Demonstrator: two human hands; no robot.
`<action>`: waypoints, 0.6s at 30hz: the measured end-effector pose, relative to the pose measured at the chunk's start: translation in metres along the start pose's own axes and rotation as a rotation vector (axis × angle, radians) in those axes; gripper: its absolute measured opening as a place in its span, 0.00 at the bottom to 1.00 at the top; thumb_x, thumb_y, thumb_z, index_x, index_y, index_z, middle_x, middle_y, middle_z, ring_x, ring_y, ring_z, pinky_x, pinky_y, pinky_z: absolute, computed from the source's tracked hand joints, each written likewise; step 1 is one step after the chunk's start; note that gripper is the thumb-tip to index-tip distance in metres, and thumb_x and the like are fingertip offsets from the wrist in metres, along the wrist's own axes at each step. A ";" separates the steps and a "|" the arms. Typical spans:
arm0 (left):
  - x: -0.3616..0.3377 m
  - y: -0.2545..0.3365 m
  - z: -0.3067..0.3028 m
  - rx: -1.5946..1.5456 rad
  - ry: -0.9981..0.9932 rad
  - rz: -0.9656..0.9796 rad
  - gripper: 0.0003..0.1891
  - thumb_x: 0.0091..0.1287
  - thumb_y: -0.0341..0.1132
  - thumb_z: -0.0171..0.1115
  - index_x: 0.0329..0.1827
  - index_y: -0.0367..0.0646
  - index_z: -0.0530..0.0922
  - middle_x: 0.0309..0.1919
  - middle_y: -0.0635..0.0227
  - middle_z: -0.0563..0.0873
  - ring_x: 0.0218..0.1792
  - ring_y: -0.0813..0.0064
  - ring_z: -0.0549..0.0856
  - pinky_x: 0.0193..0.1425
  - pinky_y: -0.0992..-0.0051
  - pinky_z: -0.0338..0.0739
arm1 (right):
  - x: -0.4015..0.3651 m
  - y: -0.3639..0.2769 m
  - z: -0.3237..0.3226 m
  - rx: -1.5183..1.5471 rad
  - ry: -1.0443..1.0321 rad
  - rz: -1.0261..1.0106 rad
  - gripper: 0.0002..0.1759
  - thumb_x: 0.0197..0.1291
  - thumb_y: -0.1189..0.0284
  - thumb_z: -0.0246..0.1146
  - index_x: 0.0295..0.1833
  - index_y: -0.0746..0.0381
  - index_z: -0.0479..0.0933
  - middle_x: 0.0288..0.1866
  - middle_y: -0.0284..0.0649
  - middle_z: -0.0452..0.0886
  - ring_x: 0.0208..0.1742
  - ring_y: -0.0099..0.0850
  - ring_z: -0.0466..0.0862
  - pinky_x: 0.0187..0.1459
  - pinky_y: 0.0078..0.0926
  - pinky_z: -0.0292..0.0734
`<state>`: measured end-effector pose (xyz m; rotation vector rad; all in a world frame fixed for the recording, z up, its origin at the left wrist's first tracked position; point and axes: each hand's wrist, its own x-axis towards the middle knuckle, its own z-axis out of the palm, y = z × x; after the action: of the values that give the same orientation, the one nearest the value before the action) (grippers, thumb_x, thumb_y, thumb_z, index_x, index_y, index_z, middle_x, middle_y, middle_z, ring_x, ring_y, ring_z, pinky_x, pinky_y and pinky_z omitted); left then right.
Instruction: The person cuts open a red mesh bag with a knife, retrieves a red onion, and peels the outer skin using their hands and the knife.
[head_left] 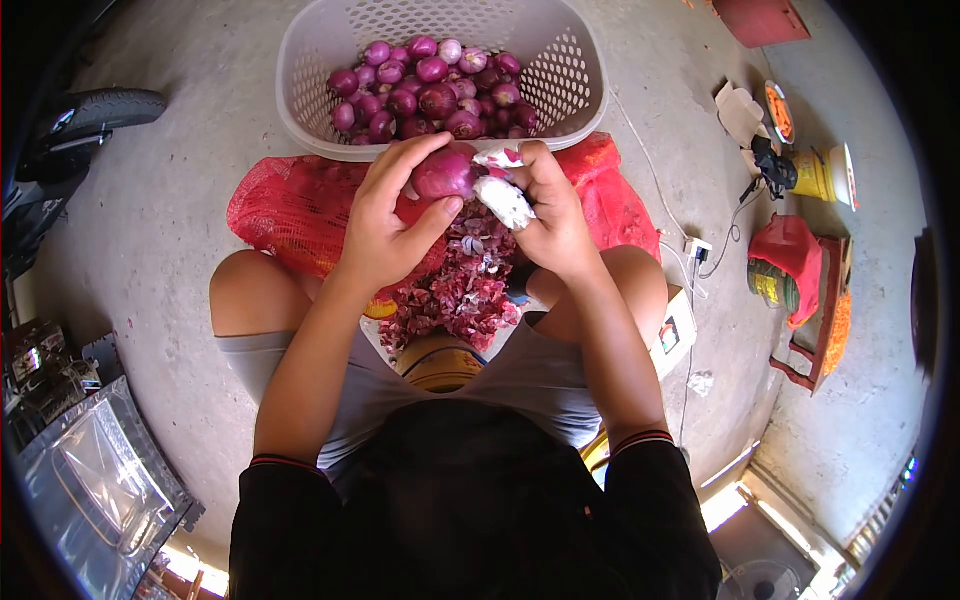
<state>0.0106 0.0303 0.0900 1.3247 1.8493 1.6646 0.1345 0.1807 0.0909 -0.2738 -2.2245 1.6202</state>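
Note:
A red onion [444,173] rests in my left hand [388,215], with the fingers over its far side and the thumb along its near side. At the onion's right end is my right hand [552,215], its thumb and forefinger wrapped in white covering and pinching there. Whether a strip of skin lies between those two fingertips is hard to make out. Just beyond both hands stands a grey plastic basket [297,112] holding many red onions [437,100]. Under the hands, between my knees, lies a heap of loose onion skins [460,290].
Red mesh sacks [290,205] lie in front of the basket on both sides. Power cords and a white socket [697,247] are on the floor at right. Farther right are a yellow bucket [822,174] and a red stand [828,320]. A motorcycle wheel [110,110] stands at left.

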 end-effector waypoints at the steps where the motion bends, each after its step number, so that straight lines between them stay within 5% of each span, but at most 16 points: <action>1: 0.000 0.000 0.000 -0.004 0.003 0.003 0.27 0.60 0.26 0.62 0.64 0.33 0.68 0.59 0.56 0.74 0.61 0.67 0.73 0.67 0.70 0.63 | 0.000 0.000 0.001 -0.001 0.007 -0.003 0.22 0.56 0.77 0.64 0.54 0.62 0.65 0.40 0.44 0.83 0.44 0.33 0.84 0.45 0.27 0.75; 16: 0.000 0.001 -0.001 -0.040 -0.048 0.034 0.27 0.62 0.27 0.60 0.65 0.31 0.66 0.62 0.55 0.71 0.64 0.68 0.71 0.69 0.70 0.61 | 0.002 -0.005 0.002 0.249 0.085 0.026 0.15 0.62 0.79 0.61 0.53 0.65 0.67 0.45 0.38 0.82 0.45 0.20 0.79 0.47 0.20 0.73; 18: 0.001 0.003 0.003 -0.074 0.031 0.045 0.26 0.59 0.29 0.63 0.62 0.34 0.70 0.57 0.55 0.75 0.58 0.64 0.74 0.64 0.68 0.65 | 0.002 -0.004 0.005 0.285 0.111 0.017 0.15 0.63 0.78 0.60 0.53 0.65 0.67 0.44 0.37 0.82 0.44 0.20 0.79 0.46 0.19 0.73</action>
<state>0.0135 0.0326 0.0919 1.3262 1.7688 1.7677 0.1303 0.1757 0.0935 -0.2954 -1.8855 1.8562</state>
